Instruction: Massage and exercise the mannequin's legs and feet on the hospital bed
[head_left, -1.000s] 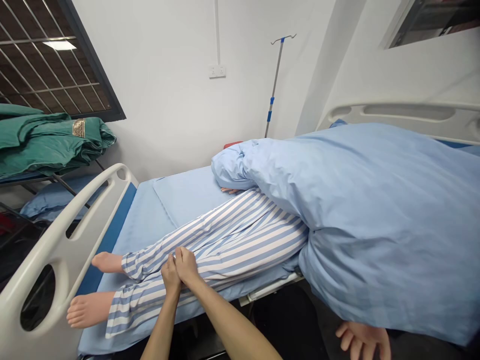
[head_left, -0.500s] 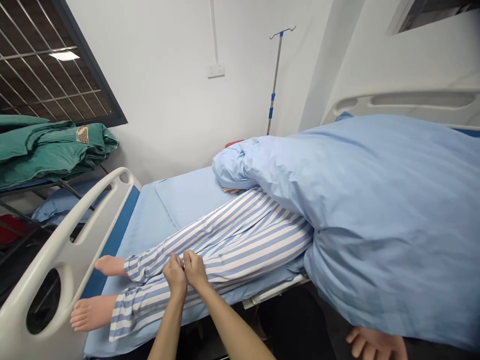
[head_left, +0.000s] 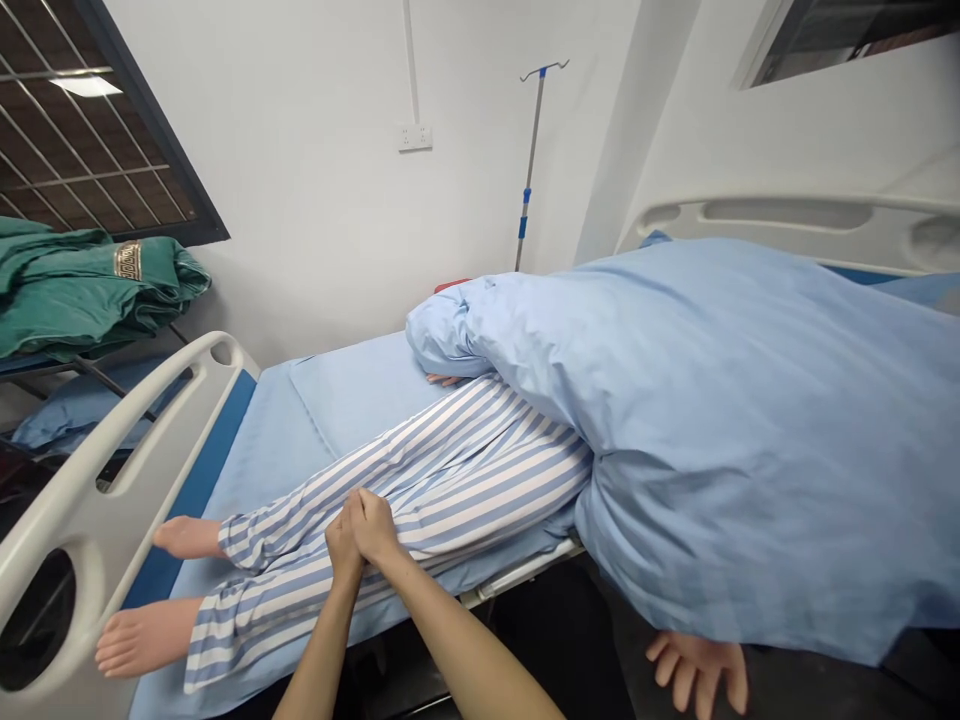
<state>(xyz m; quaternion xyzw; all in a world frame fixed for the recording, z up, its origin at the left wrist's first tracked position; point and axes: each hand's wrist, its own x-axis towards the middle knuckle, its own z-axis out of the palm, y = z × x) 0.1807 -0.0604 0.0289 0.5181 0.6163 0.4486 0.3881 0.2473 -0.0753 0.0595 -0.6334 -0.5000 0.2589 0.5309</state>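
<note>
Striped trouser leg (head_left: pixel 285 590) lies on the blue bed sheet (head_left: pixel 259 480), its bare foot (head_left: pixel 146 643) toward the footboard (head_left: pixel 75 500). My left hand (head_left: pixel 343 548) and right hand (head_left: pixel 373 527) meet on the shin, fingers (head_left: pixel 364 505) curled against the cloth; I cannot confirm a grip from here.

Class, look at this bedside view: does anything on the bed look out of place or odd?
Yes. The blue duvet covers the figure's whole upper half, leaving the striped pajama legs bare of it, and a hand dangles unsupported below the duvet's edge, beside the bed, which looks odd.
</note>
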